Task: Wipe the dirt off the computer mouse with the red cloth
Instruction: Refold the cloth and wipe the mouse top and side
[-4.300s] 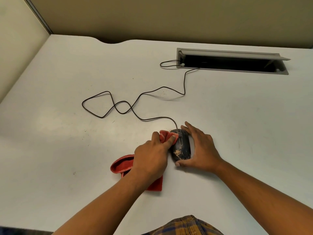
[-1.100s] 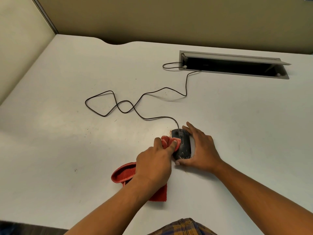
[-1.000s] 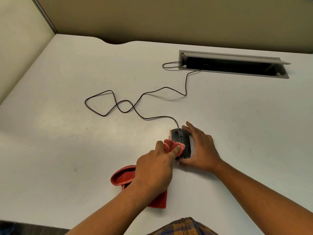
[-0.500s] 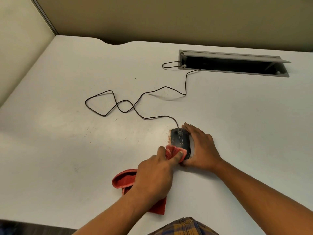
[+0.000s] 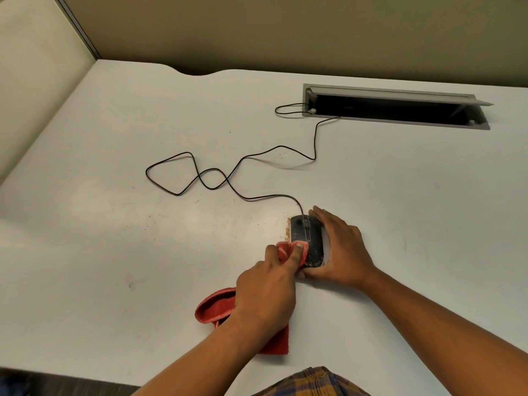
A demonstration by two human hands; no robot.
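A black wired computer mouse (image 5: pixel 310 238) lies on the white desk, with pale specks on its near end. My right hand (image 5: pixel 341 248) grips it from the right side and the near end. My left hand (image 5: pixel 267 290) holds the red cloth (image 5: pixel 214 307), and its fingers press a bunched corner of the cloth against the mouse's near left side. The remaining cloth trails under my left wrist onto the desk. A line of brown crumbs (image 5: pixel 286 228) lies on the desk along the mouse's left edge.
The mouse's black cable (image 5: pixel 200 178) loops across the desk to an open grey cable tray (image 5: pixel 394 110) at the back right. Beige partition walls (image 5: pixel 285 30) close the desk at the back and left. The desk's front edge (image 5: pixel 85 378) is near my body.
My left hand slid the cloth from the mouse's front toward its near end over the last second. The yellowish smear seen earlier is mostly gone, and crumbs now lie beside the mouse.
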